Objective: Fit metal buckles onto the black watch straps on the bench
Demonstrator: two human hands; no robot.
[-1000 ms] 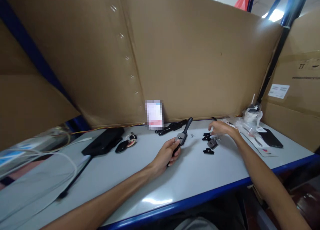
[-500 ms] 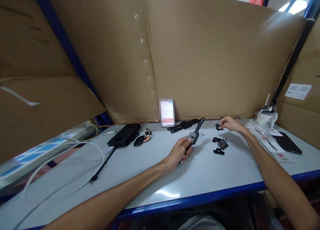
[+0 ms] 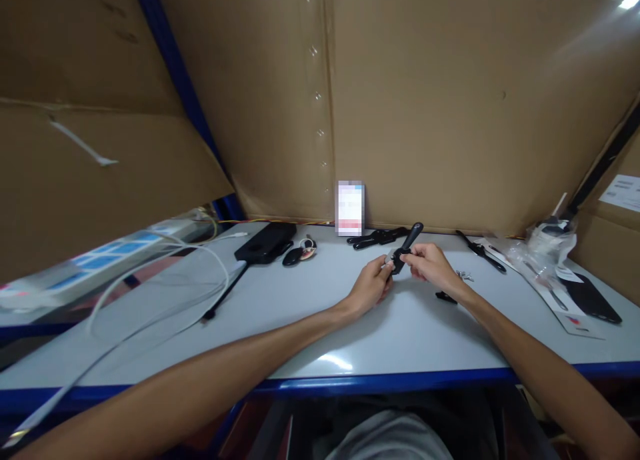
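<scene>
My left hand [image 3: 369, 288] is wrapped round a black spokeshave [image 3: 413, 234], holding it tilted above the table with one handle pointing up and away. A grey blade lies on its body. My right hand [image 3: 429, 267] pinches a small black cap plate [image 3: 401, 255] against the body; the fingers partly hide the contact. On the table below the right wrist lies another black cap plate [image 3: 445, 298]. Several small silver screws [image 3: 465, 276] sit beside the right forearm, which may cover other parts.
Black spokeshaves [image 3: 377, 238] lie at the back, and another [image 3: 481, 252] lies further right. A lit phone [image 3: 350, 210] leans on the cardboard. Leftward are a black box [image 3: 265, 242], keys [image 3: 307, 248] and white cables [image 3: 225, 273]. Plastic packaging [image 3: 543, 250] and a dark phone [image 3: 595, 299] are rightmost.
My right hand has lifted a black cap plate from the table and moved left to the spokeshave. My left hand still grips the tool. The view has shifted slightly.
</scene>
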